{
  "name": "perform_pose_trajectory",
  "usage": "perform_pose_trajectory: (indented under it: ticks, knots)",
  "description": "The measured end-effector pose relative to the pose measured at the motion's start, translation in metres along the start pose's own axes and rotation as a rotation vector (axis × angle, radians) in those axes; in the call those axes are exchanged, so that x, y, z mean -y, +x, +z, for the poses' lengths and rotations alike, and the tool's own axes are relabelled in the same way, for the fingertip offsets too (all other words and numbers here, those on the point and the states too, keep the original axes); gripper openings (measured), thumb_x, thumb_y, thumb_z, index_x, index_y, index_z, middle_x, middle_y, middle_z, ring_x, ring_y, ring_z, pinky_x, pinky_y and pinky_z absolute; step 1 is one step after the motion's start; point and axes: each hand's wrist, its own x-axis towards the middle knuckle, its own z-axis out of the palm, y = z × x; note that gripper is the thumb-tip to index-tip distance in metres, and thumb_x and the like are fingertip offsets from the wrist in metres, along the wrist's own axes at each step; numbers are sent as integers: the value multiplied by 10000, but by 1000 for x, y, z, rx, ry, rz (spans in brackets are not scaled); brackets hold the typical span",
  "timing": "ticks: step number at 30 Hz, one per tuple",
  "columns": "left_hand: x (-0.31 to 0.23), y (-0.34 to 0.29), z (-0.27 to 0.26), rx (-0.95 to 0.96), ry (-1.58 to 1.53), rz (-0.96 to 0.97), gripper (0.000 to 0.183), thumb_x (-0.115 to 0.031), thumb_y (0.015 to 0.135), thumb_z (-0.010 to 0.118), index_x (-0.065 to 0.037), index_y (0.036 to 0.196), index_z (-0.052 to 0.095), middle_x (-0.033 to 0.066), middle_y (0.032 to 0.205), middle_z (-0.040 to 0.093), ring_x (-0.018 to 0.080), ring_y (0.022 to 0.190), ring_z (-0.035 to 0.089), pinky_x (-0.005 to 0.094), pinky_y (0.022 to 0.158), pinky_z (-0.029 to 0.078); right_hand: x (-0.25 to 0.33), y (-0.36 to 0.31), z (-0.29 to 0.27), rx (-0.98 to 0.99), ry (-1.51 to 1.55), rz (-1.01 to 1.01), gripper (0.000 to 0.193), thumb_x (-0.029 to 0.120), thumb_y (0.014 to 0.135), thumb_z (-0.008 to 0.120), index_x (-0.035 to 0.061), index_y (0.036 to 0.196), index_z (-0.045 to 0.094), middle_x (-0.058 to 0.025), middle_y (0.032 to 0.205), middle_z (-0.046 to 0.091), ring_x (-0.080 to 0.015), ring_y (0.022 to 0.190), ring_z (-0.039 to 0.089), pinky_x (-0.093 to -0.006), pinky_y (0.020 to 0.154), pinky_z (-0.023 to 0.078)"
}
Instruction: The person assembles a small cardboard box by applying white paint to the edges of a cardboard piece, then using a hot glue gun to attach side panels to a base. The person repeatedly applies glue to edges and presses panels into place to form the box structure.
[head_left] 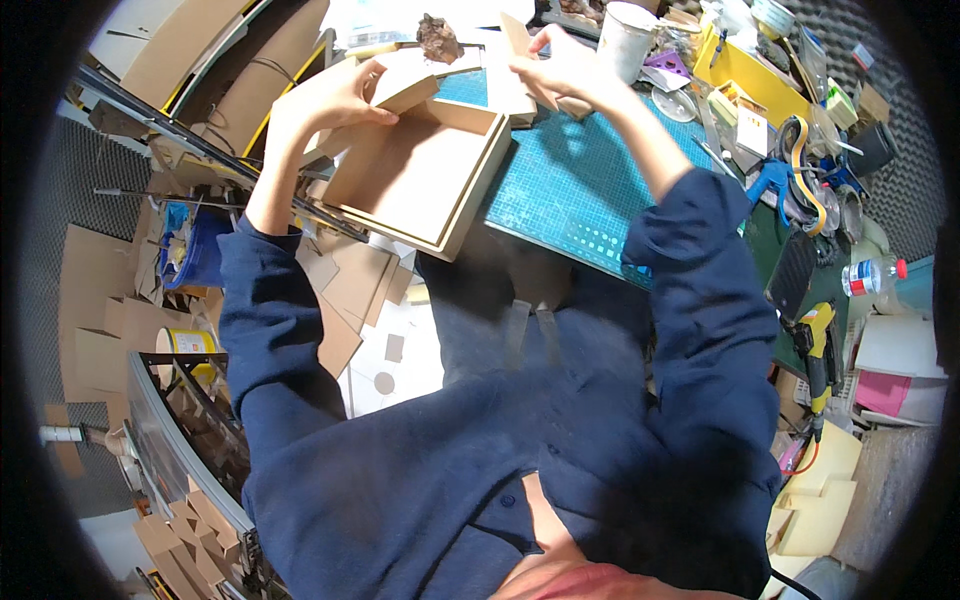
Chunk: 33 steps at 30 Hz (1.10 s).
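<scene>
An open, shallow cardboard box (472, 205) stands tilted at the table's near left edge, its inside facing up. My left hand (325, 105) is at the box's far left corner, thumb and fingers closed on a small cardboard piece (408, 96) that lies along the far wall. Whether the fingers also press on the box itself is hard to see. Farther right, above the teal cutting mat (570, 185), my right hand (570, 72) pinches a thin, flat strip of cardboard (516, 38), held on edge. A brown, crumpled-looking lump (438, 38) sits beyond the box.
A white tub (627, 42) stands past my right hand. Jars, a yellow tray (750, 75), clamps and a plastic bottle (872, 277) crowd the right side, with a yellow-and-black glue gun (820, 345) nearer. Cardboard sheets (340, 300) lie below the box; a metal rail runs along the left.
</scene>
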Motion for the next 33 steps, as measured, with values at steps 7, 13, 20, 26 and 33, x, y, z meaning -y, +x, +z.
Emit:
perform_pose_trajectory:
  ticks: [7,13,20,26,33]
  knots:
    - [-1,-3,4,11,-229,39,785,-582,831,733,-147,1439,493,152,1346,598,290,1234,586,413,1006,488,-28,-179,-67,202,1087,293,579,389,1000,544,135,1461,300,-156,1210,592,-211,1086,631,-362,967,507]
    - [26,1,9,-88,-338,137,771,-480,791,813,-108,1408,537,135,1355,600,267,1242,574,368,1033,466,-48,-272,-68,-95,964,418,643,124,930,649,109,1466,295,-108,1223,590,-133,995,631,-292,888,511]
    - [-57,-38,-27,-497,-311,465,625,-191,844,801,-148,1392,503,71,1076,640,173,946,634,341,811,546,-41,-305,-69,-210,326,368,192,88,960,491,51,1030,666,-59,757,660,-127,615,590,-311,580,434]
    - [-208,-95,3,-541,-142,706,649,-233,761,826,-147,1339,542,100,1114,590,270,1096,580,446,911,501,-34,-299,-56,-224,158,133,176,75,877,544,82,1010,659,-135,795,646,-290,659,626,-387,650,496]
    - [-265,-89,84,-441,-160,899,167,-278,921,668,-171,1045,633,-19,936,571,182,938,529,360,916,313,-43,-287,-40,-184,143,139,120,66,846,577,75,953,630,-98,721,565,-238,639,567,-355,615,467]
